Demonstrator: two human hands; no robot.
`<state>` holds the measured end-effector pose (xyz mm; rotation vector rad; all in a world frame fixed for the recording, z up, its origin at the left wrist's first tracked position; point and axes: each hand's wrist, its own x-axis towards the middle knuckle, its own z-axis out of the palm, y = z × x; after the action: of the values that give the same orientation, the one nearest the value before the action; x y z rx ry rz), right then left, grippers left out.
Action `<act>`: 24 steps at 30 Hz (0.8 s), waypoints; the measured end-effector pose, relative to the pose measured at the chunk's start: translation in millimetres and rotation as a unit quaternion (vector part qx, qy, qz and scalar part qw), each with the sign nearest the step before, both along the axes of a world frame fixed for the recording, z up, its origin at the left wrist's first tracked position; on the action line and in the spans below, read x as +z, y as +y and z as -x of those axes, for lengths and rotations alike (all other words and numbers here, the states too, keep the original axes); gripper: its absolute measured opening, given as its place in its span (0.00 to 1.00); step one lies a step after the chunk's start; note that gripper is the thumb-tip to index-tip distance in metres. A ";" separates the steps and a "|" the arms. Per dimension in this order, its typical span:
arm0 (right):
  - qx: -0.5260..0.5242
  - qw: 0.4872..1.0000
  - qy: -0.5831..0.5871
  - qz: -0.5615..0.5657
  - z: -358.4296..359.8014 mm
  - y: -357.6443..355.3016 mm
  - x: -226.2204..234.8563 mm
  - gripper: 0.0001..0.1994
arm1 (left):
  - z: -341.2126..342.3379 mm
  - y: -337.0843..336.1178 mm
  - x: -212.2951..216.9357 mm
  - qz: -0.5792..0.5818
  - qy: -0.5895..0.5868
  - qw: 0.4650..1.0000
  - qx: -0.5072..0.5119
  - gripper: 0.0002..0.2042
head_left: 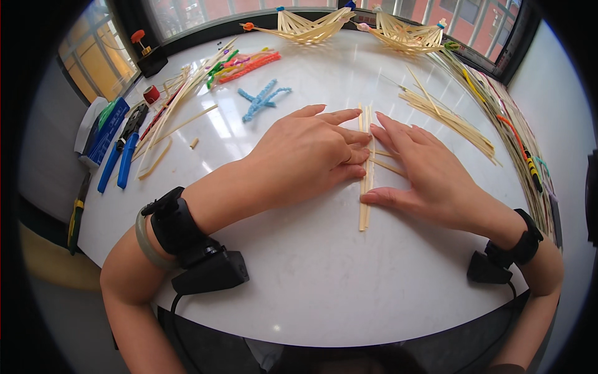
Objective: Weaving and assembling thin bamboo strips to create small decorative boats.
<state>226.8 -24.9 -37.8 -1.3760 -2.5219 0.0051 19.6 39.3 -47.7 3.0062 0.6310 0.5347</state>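
Narrow pale bamboo strips [363, 215] lie side by side on the white table, running away from me between my two hands. My left hand [305, 146] rests over them from the left, its fingers stretched out and their tips touching the strips. On the other side, my right hand [433, 165] has its fingers apart, with the thumb on the near part of the strips and the index finger near their far part. A couple of crosswise strips [389, 166] reach from the upright ones under my right hand. Where the strips cross is partly hidden by my fingers.
Blue-handled pliers [128, 146], a blue box [106, 131] and loose strips stand or lie at left. Farther back are a light-blue fuzzy stem shape [261, 101], coloured fuzzy stems [249, 67] and two woven bamboo pieces [311, 26]. More strips [451, 118] lie at right.
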 end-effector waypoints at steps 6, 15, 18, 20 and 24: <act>-0.009 0.999 -0.041 -0.020 -2.0 5.4 0.9 0.46 | 0.1 -0.6 -0.9 -0.047 -0.026 0.998 -0.015 0.11; 0.003 0.999 0.030 0.015 -11.9 7.2 15.0 0.39 | -1.3 0.5 -1.2 -0.027 0.001 1.000 -0.004 0.11; 0.050 0.997 0.002 -0.053 -25.3 11.4 17.5 0.31 | -1.8 -1.4 1.1 -0.013 -0.001 1.000 -0.002 0.11; 0.061 0.997 -0.033 -0.046 -26.6 8.2 19.4 0.26 | -1.2 -2.6 2.2 -0.021 0.006 1.000 -0.002 0.10; 0.135 0.987 -0.085 -0.002 -24.1 6.9 17.0 0.31 | 0.7 -2.3 2.4 -0.026 -0.002 1.000 -0.001 0.10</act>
<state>250.9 -18.0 -20.9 -1.0631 -2.8299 -0.0678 19.0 37.0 -45.3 3.0523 0.6237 0.5653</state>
